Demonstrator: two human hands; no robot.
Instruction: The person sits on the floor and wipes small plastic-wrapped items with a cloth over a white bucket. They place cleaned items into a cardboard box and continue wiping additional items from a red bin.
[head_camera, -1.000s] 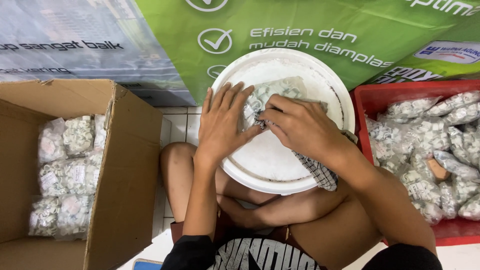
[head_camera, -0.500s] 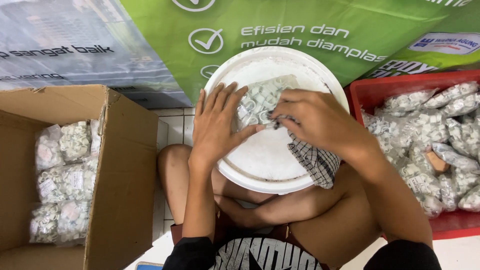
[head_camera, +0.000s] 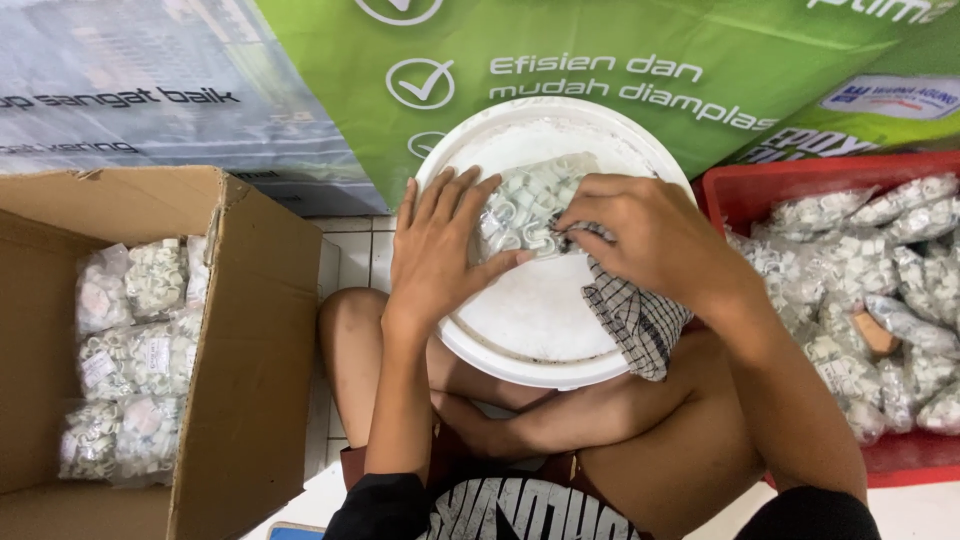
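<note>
A clear plastic bag of small white clips (head_camera: 528, 200) lies on a round white lid (head_camera: 540, 320) resting on my crossed legs. My left hand (head_camera: 436, 250) lies flat on the lid, fingers spread, pressing the bag's left side. My right hand (head_camera: 640, 240) grips a checked cloth (head_camera: 636, 320) and holds it against the bag's right edge; the cloth hangs down over the lid's rim.
An open cardboard box (head_camera: 250, 330) at the left holds several filled bags of white clips (head_camera: 130, 350). A red crate (head_camera: 760, 190) at the right is heaped with more such bags (head_camera: 870, 280). Green and grey printed banners (head_camera: 300, 90) stand behind.
My right hand has slid with the cloth from the bag's middle to its right edge, uncovering more of the bag. My left hand has stayed flat on the lid.
</note>
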